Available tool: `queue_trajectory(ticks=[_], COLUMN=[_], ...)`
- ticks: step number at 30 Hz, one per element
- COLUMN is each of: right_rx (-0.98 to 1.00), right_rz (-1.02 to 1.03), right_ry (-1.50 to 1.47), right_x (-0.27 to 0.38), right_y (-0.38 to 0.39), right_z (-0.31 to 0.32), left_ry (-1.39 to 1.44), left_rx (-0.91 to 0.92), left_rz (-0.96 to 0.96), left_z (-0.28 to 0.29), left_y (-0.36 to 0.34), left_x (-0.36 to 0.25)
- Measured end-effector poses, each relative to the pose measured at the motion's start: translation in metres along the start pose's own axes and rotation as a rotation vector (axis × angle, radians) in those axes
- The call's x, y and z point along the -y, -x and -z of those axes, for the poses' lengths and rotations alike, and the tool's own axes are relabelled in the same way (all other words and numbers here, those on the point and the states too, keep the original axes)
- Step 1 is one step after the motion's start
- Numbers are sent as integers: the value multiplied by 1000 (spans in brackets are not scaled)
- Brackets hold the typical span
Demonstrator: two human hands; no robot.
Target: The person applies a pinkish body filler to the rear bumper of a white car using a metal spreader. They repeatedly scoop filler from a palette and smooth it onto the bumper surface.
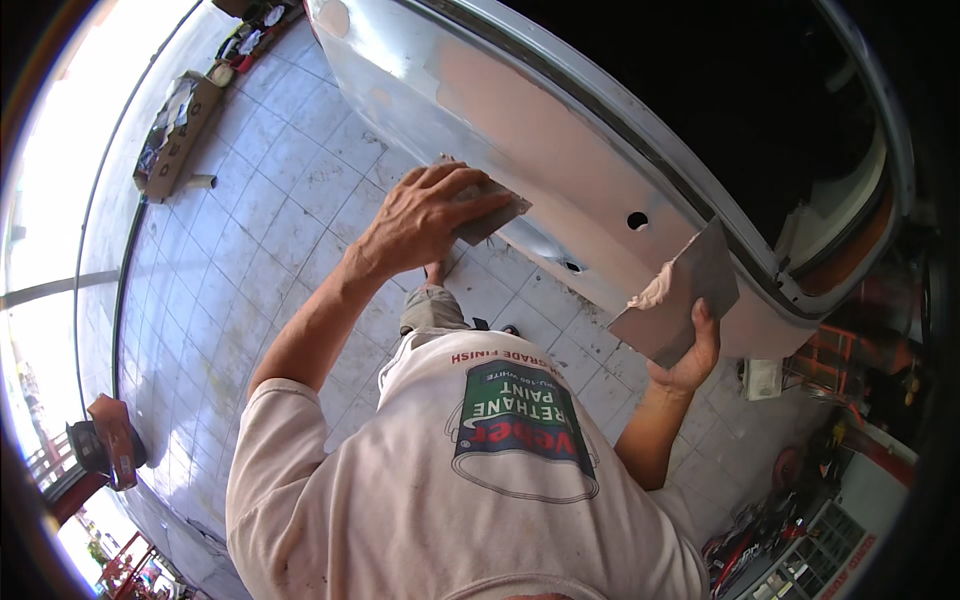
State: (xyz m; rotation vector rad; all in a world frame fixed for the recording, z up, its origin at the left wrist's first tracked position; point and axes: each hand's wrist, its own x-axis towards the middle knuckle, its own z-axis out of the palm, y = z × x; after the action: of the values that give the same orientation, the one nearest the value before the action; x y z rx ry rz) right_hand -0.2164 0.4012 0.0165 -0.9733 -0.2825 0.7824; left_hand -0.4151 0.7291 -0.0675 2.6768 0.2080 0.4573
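Observation:
My left hand [420, 215] is closed on a flat, grey-brown putty spreader [492, 214], held just short of a car door's lower edge. Whether the spreader touches the metal I cannot tell. In my right hand [688, 352] is a wider, thin square plate [700, 290], gripped at its near edge with the thumb on top. A lump of pale pink putty [655, 288] sits along the plate's left edge. Beyond both hands stretches the silver car door [400, 70], with broad patches of smooth pink filler [530, 110] and a round dark hole [637, 220] near the plate.
Tiled floor [290, 225] runs beneath and left of me. A long cardboard box [180, 135] with contents stands at the far left. The dark window opening [740, 100] lies above the door. Red metal equipment [850, 365] and assorted clutter [765, 530] are on the right.

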Motion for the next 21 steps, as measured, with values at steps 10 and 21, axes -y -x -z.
queue_trajectory(ticks=[10,21], right_rx=[290,260], right_rz=[-13,178], right_ry=[-428,-50], right_x=[-45,17], right_y=[-11,-14], right_z=[-5,25], left_ry=[163,-334], left_rx=[95,-408], left_rz=[-114,72], left_z=[-29,89], left_y=[45,-79], left_x=[-30,186])
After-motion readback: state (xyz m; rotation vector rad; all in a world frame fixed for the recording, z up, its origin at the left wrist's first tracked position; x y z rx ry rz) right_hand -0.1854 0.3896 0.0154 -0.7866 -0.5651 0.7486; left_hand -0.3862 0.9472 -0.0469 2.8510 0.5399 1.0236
